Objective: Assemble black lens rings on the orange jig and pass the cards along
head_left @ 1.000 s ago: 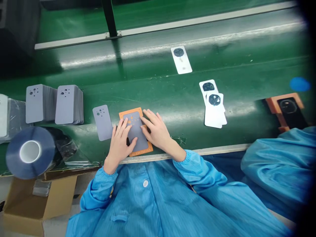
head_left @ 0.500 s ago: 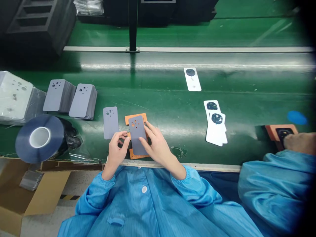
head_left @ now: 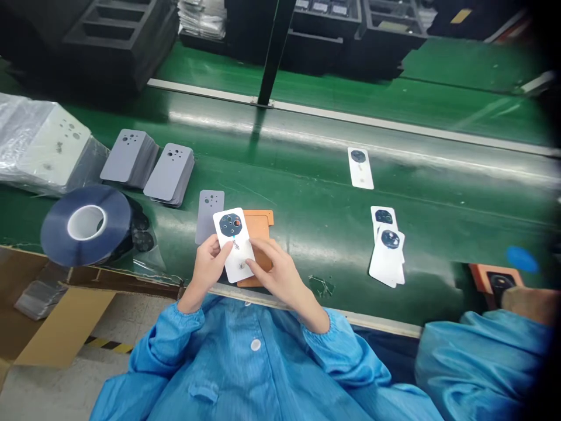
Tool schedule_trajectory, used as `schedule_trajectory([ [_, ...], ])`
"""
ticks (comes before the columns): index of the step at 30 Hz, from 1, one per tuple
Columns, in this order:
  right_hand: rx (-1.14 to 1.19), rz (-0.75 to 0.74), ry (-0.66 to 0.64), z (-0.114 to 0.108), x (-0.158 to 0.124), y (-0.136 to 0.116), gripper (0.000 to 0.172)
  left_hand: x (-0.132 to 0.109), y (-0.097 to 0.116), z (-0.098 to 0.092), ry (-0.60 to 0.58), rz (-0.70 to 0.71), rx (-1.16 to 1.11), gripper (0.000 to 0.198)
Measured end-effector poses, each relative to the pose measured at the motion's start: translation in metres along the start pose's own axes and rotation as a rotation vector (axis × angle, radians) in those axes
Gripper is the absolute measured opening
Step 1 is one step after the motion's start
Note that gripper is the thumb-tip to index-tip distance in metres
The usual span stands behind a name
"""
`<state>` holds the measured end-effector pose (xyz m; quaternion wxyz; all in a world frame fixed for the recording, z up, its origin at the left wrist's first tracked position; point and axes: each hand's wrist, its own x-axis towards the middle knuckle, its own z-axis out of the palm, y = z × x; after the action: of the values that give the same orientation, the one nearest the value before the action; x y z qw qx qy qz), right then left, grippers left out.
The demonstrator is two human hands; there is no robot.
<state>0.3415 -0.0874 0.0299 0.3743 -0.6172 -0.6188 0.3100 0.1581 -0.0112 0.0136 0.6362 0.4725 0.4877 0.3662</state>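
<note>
Head view: what do the hands have between them?
— A white panel [head_left: 234, 244] with a dark round patch near its top end. It is held up, tilted, just over the orange jig [head_left: 259, 219] at the near edge of the green belt [head_left: 307, 193].

How are the fingers set on it?
— The left hand [head_left: 205, 266] pinches the left long edge, thumb on the face and fingers behind. The right hand [head_left: 277, 276] closes on the lower right corner, fingertips curled against the edge. Both hands are clamped on the panel, and its top end stands free above them.

How would it handle?
— I judge it thin, light and fairly stiff, with a smooth face that would slip and mark easily. The long edges look like the safest hold, well away from the dark patch.

What lies around it?
— A single grey sheet [head_left: 209, 213] lies just left of the jig. Two grey stacks [head_left: 170, 174] and a blue tape roll [head_left: 85, 225] sit farther left. More white panels [head_left: 388, 248] lie on the belt to the right, and a co-worker's hand [head_left: 526, 304] rests at the far right
</note>
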Motion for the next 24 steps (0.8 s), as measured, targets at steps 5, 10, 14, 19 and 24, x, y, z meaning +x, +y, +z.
schedule_trajectory([
  [5,0.349,0.232,-0.171,-0.003,0.01,0.002,0.049,0.0,0.003,-0.01,0.034,0.008,-0.052,0.046],
  [10,0.498,0.324,-0.002,-0.025,0.08,0.03,0.054,-0.005,0.016,-0.047,0.343,0.157,0.085,0.049],
  [14,0.294,0.432,0.242,-0.053,0.172,0.061,0.046,-0.022,0.02,-0.091,0.643,0.229,0.212,0.039],
  [19,0.171,0.522,0.298,-0.062,0.254,0.084,0.032,-0.045,0.007,-0.139,0.958,0.297,0.433,0.034],
  [24,0.089,0.622,0.253,-0.058,0.279,0.092,0.035,-0.056,-0.008,-0.162,0.973,0.172,0.469,0.038],
])
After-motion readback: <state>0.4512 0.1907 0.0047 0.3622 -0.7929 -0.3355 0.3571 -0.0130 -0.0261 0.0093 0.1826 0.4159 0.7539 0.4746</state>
